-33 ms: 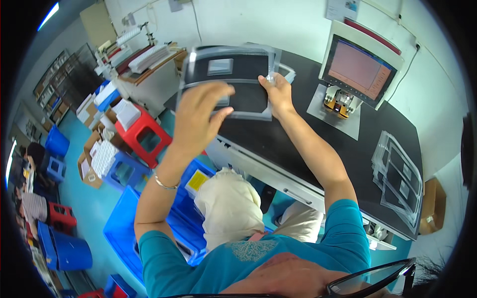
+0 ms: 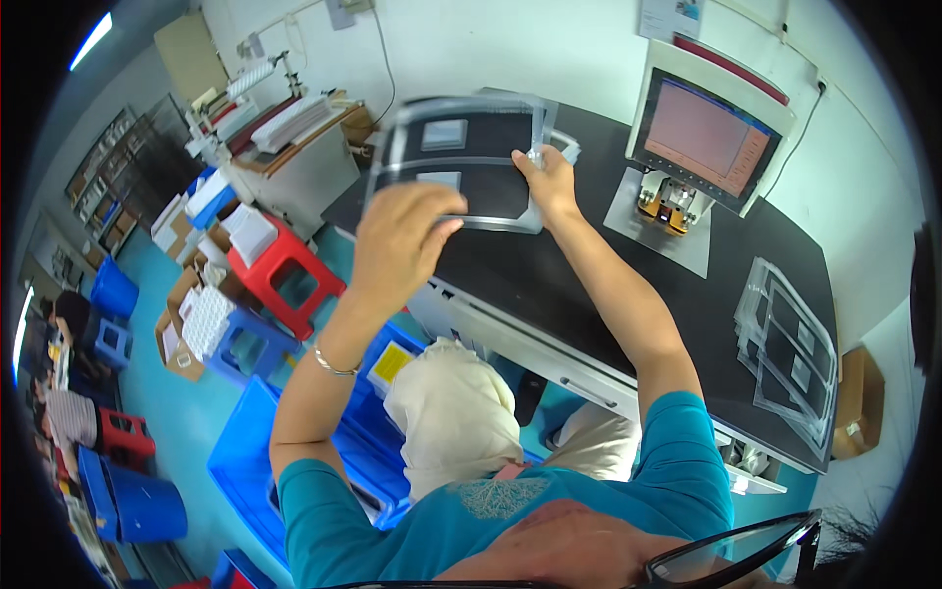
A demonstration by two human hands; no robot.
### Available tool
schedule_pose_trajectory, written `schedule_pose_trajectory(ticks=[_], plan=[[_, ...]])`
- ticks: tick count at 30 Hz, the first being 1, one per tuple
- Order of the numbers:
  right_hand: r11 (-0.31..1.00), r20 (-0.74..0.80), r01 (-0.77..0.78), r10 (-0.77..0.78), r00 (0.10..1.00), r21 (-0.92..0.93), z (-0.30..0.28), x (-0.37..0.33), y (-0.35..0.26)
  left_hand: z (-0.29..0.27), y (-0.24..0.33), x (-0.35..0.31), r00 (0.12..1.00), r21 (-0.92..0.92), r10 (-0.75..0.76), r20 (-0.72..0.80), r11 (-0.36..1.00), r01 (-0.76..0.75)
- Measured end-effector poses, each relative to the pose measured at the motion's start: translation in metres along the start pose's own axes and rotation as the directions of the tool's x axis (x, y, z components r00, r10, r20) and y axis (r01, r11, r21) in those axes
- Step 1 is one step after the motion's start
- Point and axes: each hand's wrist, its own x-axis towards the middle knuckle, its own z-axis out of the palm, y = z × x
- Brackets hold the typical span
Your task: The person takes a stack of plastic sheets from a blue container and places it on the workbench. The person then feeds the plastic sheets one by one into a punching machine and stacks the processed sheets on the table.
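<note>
My right hand pinches the right edge of a clear plastic sheet between thumb and fingers. The sheet is held tilted above the black table and carries two small pale rectangles; its left part is blurred by motion. In front of its lower left part is my left hand, with curved fingers somewhat smeared. A gap shows between its thumb and fingertips, with nothing visible in it. More clear sheets of the same kind lie in a loose, fanned pile at the table's right end.
Beyond my right hand, a machine with a tilted screen stands over a metal plate on the black table. Blue bins are beside my legs. Red and blue stools stand left. Other people sit farther left.
My left hand has dropped slightly, and its fingertips have come nearer to the thumb. The right hand keeps its grip on the sheet, while the whole view has shifted a little.
</note>
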Motion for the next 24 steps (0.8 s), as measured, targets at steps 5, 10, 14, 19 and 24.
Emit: schedule_pose_trajectory(ticks=[5,10,14,19,24], plan=[[0.872,0.006,-0.057,0.069,0.998,-0.486,-0.029,0.046,0.053,0.078,-0.031,-0.007,0.917,-0.098,-0.190,0.352,0.966,0.238],[0.960,0.005,-0.113,0.118,0.993,-0.255,-0.038,0.045,0.060,0.149,-0.074,-0.004,0.894,0.127,-0.010,0.448,0.991,-0.052],[0.976,0.028,-0.101,0.108,0.994,-0.195,-0.055,0.035,0.068,0.167,-0.114,-0.012,0.852,0.147,0.021,0.524,0.982,-0.115],[0.969,0.019,-0.105,0.112,0.994,-0.223,-0.081,0.032,0.100,0.172,-0.142,0.005,0.808,0.162,0.133,0.574,0.949,-0.271],[0.951,0.184,-0.278,0.299,0.936,-0.133,-0.054,0.006,0.066,0.172,-0.146,-0.002,0.797,0.170,0.153,0.585,0.937,-0.304]])
